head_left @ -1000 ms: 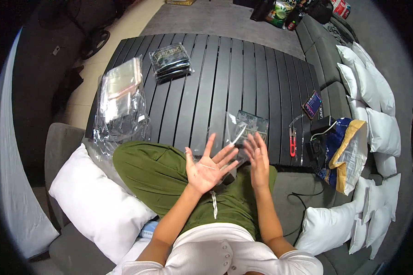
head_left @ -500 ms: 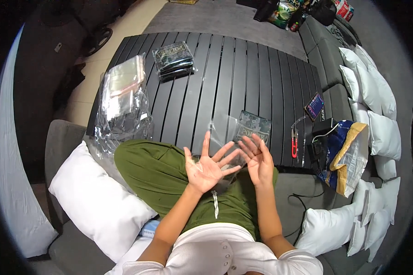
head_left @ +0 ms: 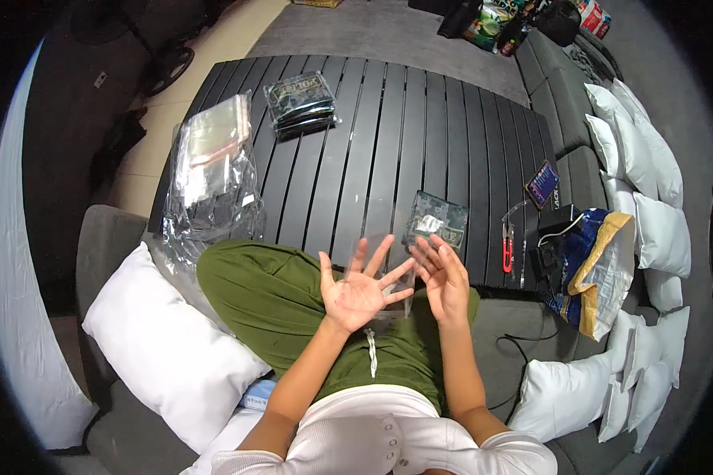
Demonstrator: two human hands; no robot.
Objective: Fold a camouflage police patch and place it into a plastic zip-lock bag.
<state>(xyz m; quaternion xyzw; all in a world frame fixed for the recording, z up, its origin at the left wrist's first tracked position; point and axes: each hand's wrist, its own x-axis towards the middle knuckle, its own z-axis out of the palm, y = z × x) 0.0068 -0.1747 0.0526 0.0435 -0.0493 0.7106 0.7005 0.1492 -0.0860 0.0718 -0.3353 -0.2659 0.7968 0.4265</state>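
My left hand [head_left: 359,293] is held palm up over my lap, its fingers spread wide. Close beside it is my right hand [head_left: 446,289], palm turned inward and fingers stretched out. A clear plastic bag [head_left: 378,214] shows around the fingers of my left hand; its edges are faint, and I cannot tell whether the hands touch it. Just beyond my right fingertips, a flat dark camouflage-patterned piece [head_left: 439,212] with pale lettering lies on the black slatted table [head_left: 325,190]. A glossy highlight shows on it.
A stack of wrapped camouflage pieces [head_left: 301,103] sits at the far left of the table. Nearer are clear plastic bags [head_left: 214,158]. At the right are a red cutter [head_left: 508,249], a phone [head_left: 543,184] and a blue-and-yellow bag [head_left: 598,269]. White pillows [head_left: 174,348] lie on the sofa.
The clear bag has shifted left and toward me, away from the camouflage piece. My left fingers have spread a little differently, and the right fingers have moved slightly toward me.
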